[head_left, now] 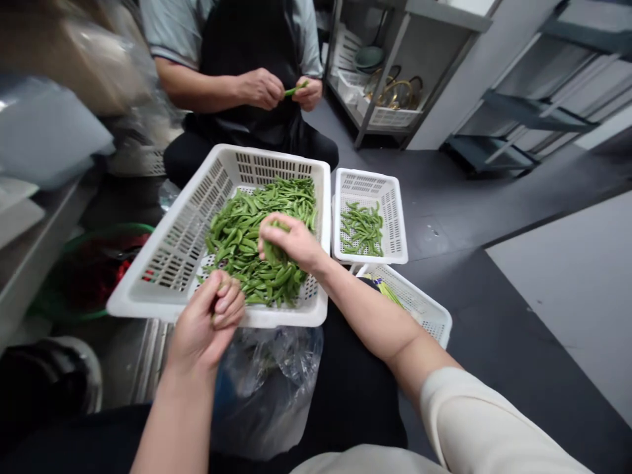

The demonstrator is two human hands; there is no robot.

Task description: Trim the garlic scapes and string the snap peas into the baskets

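Note:
A large white basket (162, 230) holds a heap of green pea pods (241, 230). Over the heap, my right hand (291, 242) is closed around several green pods. My left hand (217, 313) is a fist at the basket's near rim, and what it grips is hidden by the fingers. To the right stands a smaller white basket (396, 224) with more green pods (362, 227) in it.
Across the basket sits a person in a black apron (247, 52), holding a green pod. Another white basket (439, 322) lies at lower right, a green tub (64, 263) at left, clear plastic (281, 395) below, and metal shelving (390, 72) behind.

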